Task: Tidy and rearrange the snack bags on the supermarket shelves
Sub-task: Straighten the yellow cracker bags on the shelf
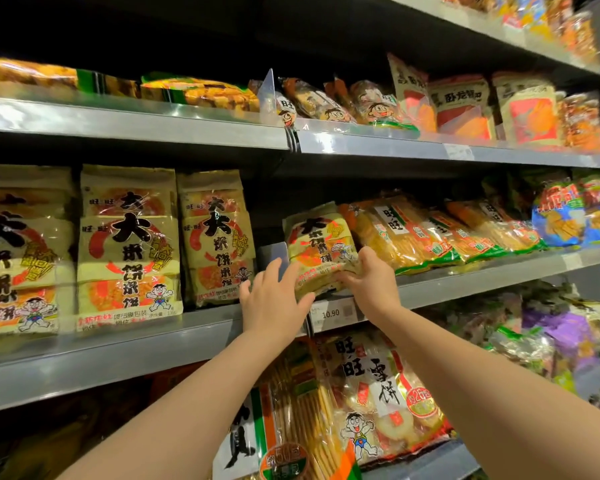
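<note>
A beige and orange rice cracker bag [321, 245] leans on the middle shelf [465, 275], just right of a clear divider. My left hand [274, 299] holds its lower left corner, fingers along the bag's side. My right hand [371, 278] grips its lower right edge, thumb on the front. Matching beige bags [129, 247] stand in a row to the left. Yellow and orange cracker bags [413, 233] lie slanted to the right, touching the held bag.
A price tag reading 10.90 [331, 312] sits on the shelf rail below my hands. The upper shelf [187, 123] carries flat orange packs and cartoon bags. Below hang large cracker bags [378, 393]. Purple and green packs [551, 327] fill the lower right.
</note>
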Demonstrator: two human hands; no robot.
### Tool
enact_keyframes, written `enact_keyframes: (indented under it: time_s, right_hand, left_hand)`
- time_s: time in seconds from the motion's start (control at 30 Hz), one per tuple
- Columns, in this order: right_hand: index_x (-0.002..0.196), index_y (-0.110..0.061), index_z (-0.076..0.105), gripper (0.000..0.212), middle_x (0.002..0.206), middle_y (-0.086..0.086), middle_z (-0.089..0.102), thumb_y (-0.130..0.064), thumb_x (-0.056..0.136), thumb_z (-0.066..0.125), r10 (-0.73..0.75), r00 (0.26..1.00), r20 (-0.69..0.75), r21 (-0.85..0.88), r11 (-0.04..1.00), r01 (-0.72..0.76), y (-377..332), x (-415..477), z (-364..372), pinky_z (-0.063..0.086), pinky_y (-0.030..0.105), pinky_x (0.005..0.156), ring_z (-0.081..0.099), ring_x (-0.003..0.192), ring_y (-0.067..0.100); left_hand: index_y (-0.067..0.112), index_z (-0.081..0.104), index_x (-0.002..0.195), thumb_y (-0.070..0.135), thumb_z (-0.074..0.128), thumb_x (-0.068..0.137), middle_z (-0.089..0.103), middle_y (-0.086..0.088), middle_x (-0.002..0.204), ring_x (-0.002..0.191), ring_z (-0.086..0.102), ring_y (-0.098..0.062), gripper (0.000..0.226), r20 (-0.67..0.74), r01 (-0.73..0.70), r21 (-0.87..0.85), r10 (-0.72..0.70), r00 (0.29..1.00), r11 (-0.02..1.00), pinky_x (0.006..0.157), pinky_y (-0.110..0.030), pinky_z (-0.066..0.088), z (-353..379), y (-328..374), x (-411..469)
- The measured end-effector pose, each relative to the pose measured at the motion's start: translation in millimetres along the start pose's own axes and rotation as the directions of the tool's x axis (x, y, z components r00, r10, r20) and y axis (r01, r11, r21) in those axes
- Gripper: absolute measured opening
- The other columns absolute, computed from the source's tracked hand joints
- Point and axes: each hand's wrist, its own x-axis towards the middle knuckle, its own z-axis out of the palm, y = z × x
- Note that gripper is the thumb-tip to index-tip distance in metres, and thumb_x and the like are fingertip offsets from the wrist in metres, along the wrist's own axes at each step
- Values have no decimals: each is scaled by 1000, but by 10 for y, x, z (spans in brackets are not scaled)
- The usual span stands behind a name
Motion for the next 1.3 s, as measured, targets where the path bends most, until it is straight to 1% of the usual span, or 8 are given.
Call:
enact_keyframes:
  time_s: [0.17,0.27,0.43,0.53,0.63,0.83,1.17,1.3]
  right_hand:
    - [88,-6,50,20,81,1,59,-13,84,67,-6,997,-80,269,963,27,-200,110,-209,43,28,63,54,73,14]
    - [86,-11,51,19,80,-4,58,-12,82,69,11,1000,-1,320,947,-10,-281,177,-367,43,23,62,53,71,7]
    - [92,-6,57,16,89,5,65,-2,80,68,72,982,176,361,923,-132,0,60,-404,50,31,75,61,84,19]
    - [95,-18,61,24,98,4,68,2,81,65,54,983,176,506,852,-138,77,-97,-364,51,25,79,64,91,16]
    - [106,-9,60,28,104,8,69,1,81,66,63,985,158,595,791,-146,43,-140,-315,50,28,85,64,97,19]
    - [105,1,54,23,96,8,65,-3,84,64,-15,979,204,573,812,-107,-290,-209,-101,50,15,70,61,86,13]
    - [100,-16,51,18,98,-4,62,-14,87,63,-116,953,281,480,877,-35,-848,-407,333,53,25,79,61,98,11]
    - [97,-23,54,16,91,-12,58,-24,86,65,-148,964,221,209,973,101,-885,-429,482,47,21,72,55,89,6]
  left_hand:
    - [23,8,150,54,43,91,23,2,154,140,24,-19,75,-24,12,-95,-14,1000,995,113,-46,19,-114,97,7]
    - [21,3,150,56,43,90,26,0,152,139,28,-21,80,-34,32,-165,-39,999,986,112,-44,22,-194,183,13]
    - [25,2,150,54,49,88,39,-7,143,126,44,-26,82,68,55,-331,-34,997,942,102,-46,39,-223,268,-27]
    - [24,5,150,55,49,88,39,-1,142,128,41,-20,82,-14,2,-275,-6,1000,961,108,-44,30,-228,258,-83]
    - [23,4,150,51,48,90,31,2,147,131,37,-16,80,-124,-57,-288,22,992,956,109,-42,26,-272,252,-128]
    - [20,8,150,45,48,91,27,-5,148,130,35,-19,76,-240,0,-289,-73,968,957,105,-44,36,-456,30,-242]
    - [22,32,143,34,54,91,39,-9,138,116,45,-21,57,-298,24,-216,-90,950,976,84,-26,41,-689,-654,-447]
    - [23,37,140,30,53,92,48,-2,134,121,43,-19,52,-230,81,-131,-110,967,988,94,-30,39,-648,-796,-434]
